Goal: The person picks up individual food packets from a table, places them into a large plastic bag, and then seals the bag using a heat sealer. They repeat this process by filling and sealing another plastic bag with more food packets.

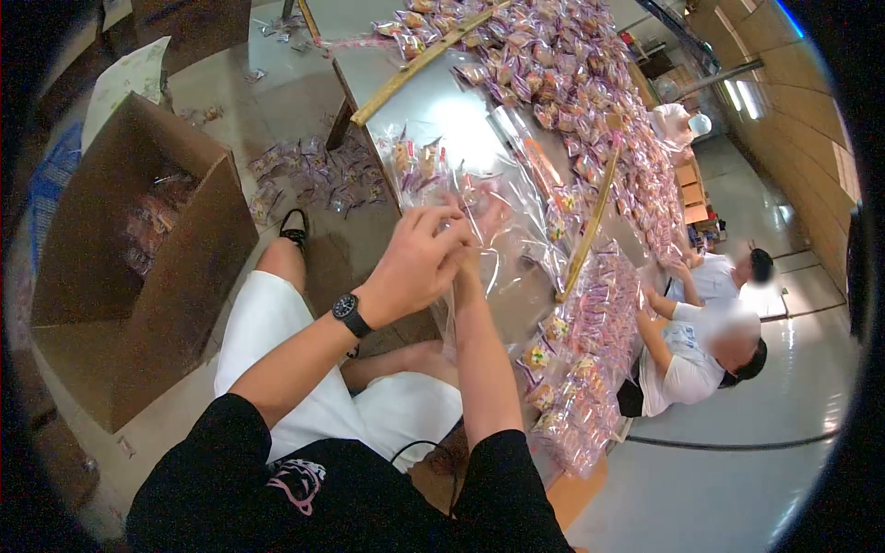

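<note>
Black sleeves (pixel 212 461) and white shorts (pixel 277 332) closest, me seated at the desk (pixel 461 115) edge. Left hand (pixel 415 263), watch (pixel 348 311) on the wrist, fingers curled together, pinching the film of a clear bag (pixel 433 175). Right hand (pixel 489 217) is up behind the same film, blurred; looks like it touches the bag, but I cannot tell whether it pinches or lies flat. The bag hangs between both hands just over the near desk edge, with a few snack packets inside at its far end.

Handling, my read: light, thin, floppy film with no stiffness, so it sags and folds wherever unsupported. It is glossy and probably slippery, so a fingertip pinch on the rim or a side seam beats a flat palm. The snacks inside look crushable, so I grip the film and not the contents.

Around: loose packets (pixel 572 55) heaped across the far desk, a wooden stick (pixel 590 221) lying among them, an open box (pixel 157 276) on the floor (pixel 277 101) to my left, more packets scattered there. Two co-workers (pixel 701 341) sit further along the desk, their hands well apart from mine.
</note>
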The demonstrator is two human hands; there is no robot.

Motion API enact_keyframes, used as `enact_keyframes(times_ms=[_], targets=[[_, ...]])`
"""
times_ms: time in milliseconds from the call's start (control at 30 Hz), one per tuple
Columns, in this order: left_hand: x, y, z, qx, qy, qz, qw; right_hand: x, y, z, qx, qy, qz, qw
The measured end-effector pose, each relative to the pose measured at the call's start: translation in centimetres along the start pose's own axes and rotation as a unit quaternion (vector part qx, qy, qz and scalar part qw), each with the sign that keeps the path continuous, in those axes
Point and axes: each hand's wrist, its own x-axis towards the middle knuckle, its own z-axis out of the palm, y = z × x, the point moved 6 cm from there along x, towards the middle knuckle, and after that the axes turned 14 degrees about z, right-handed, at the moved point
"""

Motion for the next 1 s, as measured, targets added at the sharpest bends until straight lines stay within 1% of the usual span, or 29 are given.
enact_keyframes(times_ms=[67, 133, 167, 267, 367, 467, 500, 533, 567, 633, 700, 767, 800, 867, 900, 933, 1000], targets=[[-0.2, -1.0, 0.4, -0.068, -0.012, -0.002, 0.998, 0.9, 0.2, 1.7, -0.048, 0.044, -0.042, 0.997], [-0.2, -1.8, 0.1, -0.075, -0.034, 0.029, 0.996, 2.0, 0.2, 2.7, -0.051, 0.048, -0.053, 0.996], [0.0, -2.2, 0.0, -0.077, -0.045, 0.044, 0.995, 2.5, 0.2, 3.0, -0.043, 0.041, -0.046, 0.997], [1.1, -2.5, -2.4, -0.089, -0.023, 0.056, 0.994, 2.7, 0.3, 3.3, -0.003, 0.006, -0.019, 1.000], [-0.2, -7.0, -3.7, -0.007, 0.086, -0.060, 0.994, 2.6, 0.5, 3.5, 0.047, -0.031, 0.018, 0.998], [-1.3, -12.0, -3.1, -0.061, 0.137, -0.243, 0.958, 2.5, 0.4, 3.8, 0.099, -0.073, 0.074, 0.990], [-1.4, -13.1, -2.6, -0.085, 0.128, -0.257, 0.954, 2.6, 0.2, 3.8, 0.100, -0.089, 0.086, 0.987], [-1.3, -13.7, -2.2, -0.063, 0.124, -0.251, 0.958, 3.0, -0.1, 4.2, 0.088, -0.113, 0.102, 0.984], [-1.4, -14.2, -1.9, -0.040, 0.119, -0.245, 0.961, 2.6, -0.5, 4.1, 0.065, -0.088, 0.097, 0.989], [-1.5, -14.9, -1.6, -0.017, 0.109, -0.242, 0.964, 3.9, 1.5, 4.1, -0.050, -0.066, 0.018, 0.996], [-1.4, -15.6, -1.1, -0.019, 0.100, -0.241, 0.965, 4.2, 2.8, 4.1, -0.086, -0.087, -0.015, 0.992], [-1.3, -15.9, -0.8, -0.008, 0.098, -0.226, 0.969, 3.7, -0.9, 5.1, -0.041, -0.151, -0.003, 0.988], [-1.2, -16.0, -0.8, -0.002, 0.097, -0.219, 0.971, 3.6, -1.2, 5.4, -0.051, -0.165, 0.000, 0.985], [-1.4, -16.5, -0.6, -0.038, 0.113, -0.237, 0.964, 3.3, -1.6, 6.0, -0.070, -0.193, 0.007, 0.979], [-1.5, -16.7, -0.6, -0.055, 0.120, -0.246, 0.960, 3.3, -1.2, 5.6, -0.143, -0.178, 0.042, 0.973], [-2.0, -17.4, -0.3, -0.121, 0.144, -0.272, 0.944, 3.6, 0.0, 5.5, -0.125, -0.158, 0.019, 0.979], [-2.8, -19.0, 0.5, -0.250, 0.191, -0.317, 0.895, 4.9, 2.7, 5.6, -0.087, -0.117, -0.033, 0.989]])
